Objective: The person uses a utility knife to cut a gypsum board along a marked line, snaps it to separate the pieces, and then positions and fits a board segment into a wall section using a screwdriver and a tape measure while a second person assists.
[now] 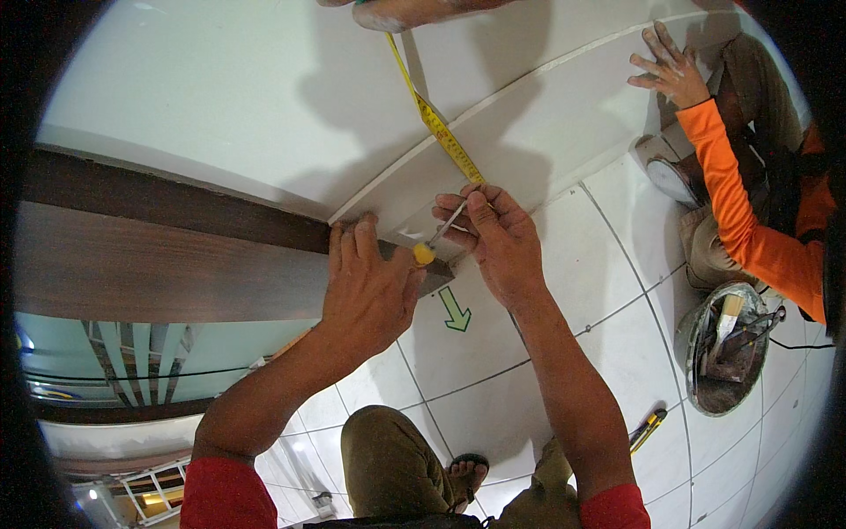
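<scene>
My left hand (366, 278) lies against the near end of a long white board strip (564, 110), fingers stretched out onto it. Beside its index finger is the round yellow end (424, 254) of a thin metal rod, which resembles a screwdriver. My right hand (504, 242) is closed, pinching the rod (448, 222) between thumb and fingers. At its fingertips ends a yellow measuring tape blade (451, 145), slightly twisted and stretched up to another person's hand (423, 11) at the top edge. That hand's grip is partly cut off.
At right, a person in an orange sleeve (727, 189) rests a spread hand (674, 69) on the strip. Near them stands a black bucket (692, 370) with a paintbrush (727, 317). A utility knife (648, 430) lies on the tiled floor (480, 397). Dark wood panelling (176, 260) runs at left.
</scene>
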### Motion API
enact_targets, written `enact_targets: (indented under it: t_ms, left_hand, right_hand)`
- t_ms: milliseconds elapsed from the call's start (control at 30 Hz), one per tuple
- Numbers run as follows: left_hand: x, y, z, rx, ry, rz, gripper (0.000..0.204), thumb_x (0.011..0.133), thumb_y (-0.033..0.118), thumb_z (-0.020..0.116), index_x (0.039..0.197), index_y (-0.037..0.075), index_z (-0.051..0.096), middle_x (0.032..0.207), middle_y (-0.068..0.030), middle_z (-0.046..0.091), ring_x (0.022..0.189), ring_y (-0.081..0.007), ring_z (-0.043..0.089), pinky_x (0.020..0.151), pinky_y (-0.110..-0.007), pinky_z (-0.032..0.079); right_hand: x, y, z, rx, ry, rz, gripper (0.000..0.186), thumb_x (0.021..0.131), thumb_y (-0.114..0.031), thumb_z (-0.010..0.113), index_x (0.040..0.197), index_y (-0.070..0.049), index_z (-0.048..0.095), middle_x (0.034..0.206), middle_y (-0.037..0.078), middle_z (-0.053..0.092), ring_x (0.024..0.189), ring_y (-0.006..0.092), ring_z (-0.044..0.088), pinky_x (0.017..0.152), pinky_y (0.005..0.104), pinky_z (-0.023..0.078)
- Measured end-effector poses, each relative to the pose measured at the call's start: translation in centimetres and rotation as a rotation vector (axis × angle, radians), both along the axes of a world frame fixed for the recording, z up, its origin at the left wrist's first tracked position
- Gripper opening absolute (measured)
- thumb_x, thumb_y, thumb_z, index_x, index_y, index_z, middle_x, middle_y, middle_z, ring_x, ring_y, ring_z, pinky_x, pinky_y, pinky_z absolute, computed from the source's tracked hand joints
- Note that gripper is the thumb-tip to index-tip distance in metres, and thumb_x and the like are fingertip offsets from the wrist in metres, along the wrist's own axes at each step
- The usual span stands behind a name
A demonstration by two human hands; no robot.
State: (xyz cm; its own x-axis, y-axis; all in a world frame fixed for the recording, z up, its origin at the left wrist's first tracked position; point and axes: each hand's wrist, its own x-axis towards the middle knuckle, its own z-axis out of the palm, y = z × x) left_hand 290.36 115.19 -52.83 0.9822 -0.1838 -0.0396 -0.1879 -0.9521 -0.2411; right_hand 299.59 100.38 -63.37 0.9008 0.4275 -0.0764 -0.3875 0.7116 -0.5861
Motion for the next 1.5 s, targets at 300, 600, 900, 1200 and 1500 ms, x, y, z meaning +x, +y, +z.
enact_targets:
  t_ms: [300,600,900,1200,1500]
  left_hand:
    - [0.0,0.0,-0.2,-0.008,0.01,0.032,0.034,0.1,0.031,0.063,0.119,0.004,0.064,0.137,-0.0397,0.043,0.129,-0.0555,0.043,0.114,-0.069,0.028]
    - [0.0,-0.1,-0.1,0.009,-0.02,0.025,0.038,0.097,0.031,0.066,0.119,0.0,0.064,0.135,-0.0409,0.043,0.128,-0.0555,0.045,0.117,-0.07,0.024]
    - [-0.6,1.1,0.1,-0.005,0.011,0.022,0.063,0.086,0.036,0.077,0.128,-0.005,0.056,0.143,-0.0337,0.041,0.133,-0.0515,0.043,0.12,-0.064,0.027]
    - [-0.7,1.8,-0.8,0.12,-0.021,-0.017,0.072,0.083,0.031,0.078,0.136,-0.01,0.053,0.144,-0.0311,0.041,0.135,-0.0457,0.043,0.122,-0.062,0.025]
    - [-0.6,1.7,-0.7,0.12,-0.036,-0.026,0.07,0.082,0.03,0.078,0.134,-0.01,0.055,0.143,-0.0306,0.042,0.132,-0.0444,0.045,0.12,-0.061,0.028]
  right_hand:
    - [-1.9,0.6,-0.1,-0.056,-0.052,0.031,0.04,0.104,-0.012,0.065,0.138,0.003,0.051,0.124,0.018,0.07,0.115,0.0237,0.068,0.097,0.0359,0.059]
    - [-5.2,2.1,-1.4,-0.275,-0.198,0.071,0.036,0.101,-0.007,0.068,0.133,0.006,0.058,0.123,0.014,0.071,0.113,0.0184,0.067,0.097,0.0324,0.057]
    - [-6.9,-1.7,-1.1,-0.786,-0.401,0.006,0.039,0.101,-0.018,0.067,0.137,-0.003,0.062,0.1,0.014,0.073,0.08,0.0152,0.067,0.076,0.0321,0.056]
    - [-8.4,-1.4,0.2,-0.887,-0.385,-0.051,0.037,0.1,-0.015,0.066,0.135,-0.004,0.064,0.088,0.012,0.071,0.071,0.0151,0.063,0.072,0.0316,0.054]
    - [-7.9,-1.0,0.0,-0.881,-0.38,-0.079,0.037,0.099,-0.016,0.067,0.133,-0.002,0.066,0.084,0.013,0.069,0.069,0.0181,0.064,0.067,0.0338,0.053]
